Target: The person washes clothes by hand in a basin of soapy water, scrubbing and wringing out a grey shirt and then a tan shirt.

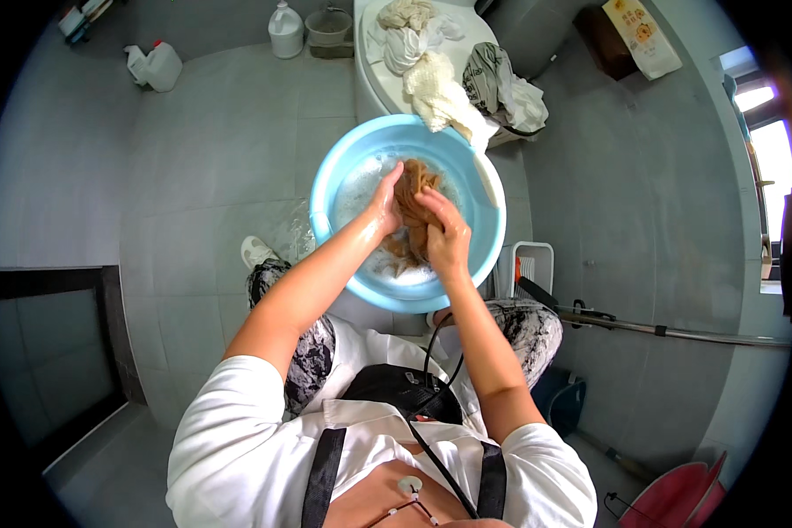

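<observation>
A wet brown cloth [416, 209] is bunched between my two hands over the light blue basin [333, 187]. White suds float on the water [358, 185] below it. My left hand [385, 202] grips the cloth's left side, its thumb along the top and its other fingers hidden by the fabric. From the right, my right hand [450, 232] closes on the same cloth, fingers bent over its upper part. The lower end of the cloth hangs down into the suds. A pale bar-shaped thing [489, 180] rests on the basin's right rim.
Beyond the basin, a cream knit garment [438, 91] hangs off a white toilet lid [380, 75] toward the rim, beside other crumpled clothes [405, 44]. A filled laundry bin [519, 110] stands right of it. White jugs [286, 32] are far left; a metal pole [678, 333] crosses the right.
</observation>
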Demonstrator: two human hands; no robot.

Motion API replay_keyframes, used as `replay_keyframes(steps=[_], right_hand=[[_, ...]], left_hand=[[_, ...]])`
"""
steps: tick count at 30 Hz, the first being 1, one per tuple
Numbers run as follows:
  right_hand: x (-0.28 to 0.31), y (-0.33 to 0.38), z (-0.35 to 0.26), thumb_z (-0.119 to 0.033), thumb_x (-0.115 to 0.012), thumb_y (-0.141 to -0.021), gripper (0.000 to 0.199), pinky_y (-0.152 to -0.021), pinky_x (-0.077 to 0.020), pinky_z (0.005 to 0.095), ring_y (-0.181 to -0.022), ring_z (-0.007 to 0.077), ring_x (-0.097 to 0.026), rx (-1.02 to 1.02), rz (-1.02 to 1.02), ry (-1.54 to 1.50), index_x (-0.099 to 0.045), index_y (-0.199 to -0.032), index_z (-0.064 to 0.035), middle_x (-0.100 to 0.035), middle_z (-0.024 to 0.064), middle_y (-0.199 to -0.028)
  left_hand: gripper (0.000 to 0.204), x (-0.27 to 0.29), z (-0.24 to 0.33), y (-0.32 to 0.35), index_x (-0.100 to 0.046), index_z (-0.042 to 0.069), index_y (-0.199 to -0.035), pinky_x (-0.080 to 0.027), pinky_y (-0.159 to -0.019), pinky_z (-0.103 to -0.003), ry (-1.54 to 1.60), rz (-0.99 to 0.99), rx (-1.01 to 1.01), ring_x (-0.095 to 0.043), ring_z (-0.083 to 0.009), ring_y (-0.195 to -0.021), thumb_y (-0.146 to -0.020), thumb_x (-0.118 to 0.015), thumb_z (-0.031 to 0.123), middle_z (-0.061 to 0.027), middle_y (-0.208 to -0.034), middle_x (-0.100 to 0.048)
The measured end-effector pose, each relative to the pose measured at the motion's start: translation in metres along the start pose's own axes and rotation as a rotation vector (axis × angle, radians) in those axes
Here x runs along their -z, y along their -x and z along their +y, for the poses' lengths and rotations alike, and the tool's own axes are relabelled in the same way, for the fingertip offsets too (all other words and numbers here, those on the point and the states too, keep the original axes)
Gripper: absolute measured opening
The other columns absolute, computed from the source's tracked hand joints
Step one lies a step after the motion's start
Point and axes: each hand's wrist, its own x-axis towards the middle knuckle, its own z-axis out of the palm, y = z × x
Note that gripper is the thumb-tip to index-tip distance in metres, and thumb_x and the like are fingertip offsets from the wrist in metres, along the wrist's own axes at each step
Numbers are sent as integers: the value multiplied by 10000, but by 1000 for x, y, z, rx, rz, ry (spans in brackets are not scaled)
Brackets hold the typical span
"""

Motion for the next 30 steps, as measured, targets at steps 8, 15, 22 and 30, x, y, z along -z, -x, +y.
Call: replay_keyframes(steps=[8,15,22,30], right_hand=[[-8,56,8,128,-392,-671,363,-916,-375,305,-1054,241,-520,-180,57,-361,-609,-929,-7,-582,130,-1065],[20,34,16,89,-360,-681,420,-912,-374,286,-1013,209,-510,-514,-44,-791,-548,-1051,27,-555,127,-1067],[79,1,-37,89,-360,-712,411,-906,-396,303,-1036,226,-498,-486,-180,-1044,-518,-1087,32,-527,137,-1110],[63,-51,40,50,-362,-735,430,-897,-407,313,-1029,238,-501,-637,-160,-1153,-484,-1146,8,-488,132,-1161]], left_hand=[[477,15,-19,9,-515,91,-1112,-450,-825,-387,-172,-13,51,-565,-241,-917,-854,-427,483,-106,-1041,-576],[353,31,-18,30,-535,109,-1047,-391,-845,-336,-645,130,-107,-494,-173,-990,-800,-584,357,-45,-1042,-552],[427,-15,-15,62,-465,101,-1178,-367,-920,-389,-374,-236,-113,-470,-212,-1077,-834,-527,346,-64,-1181,-496],[405,-28,10,39,-446,102,-1188,-442,-847,-380,-365,-52,-131,-489,-188,-1061,-832,-549,264,-56,-1133,-515]])
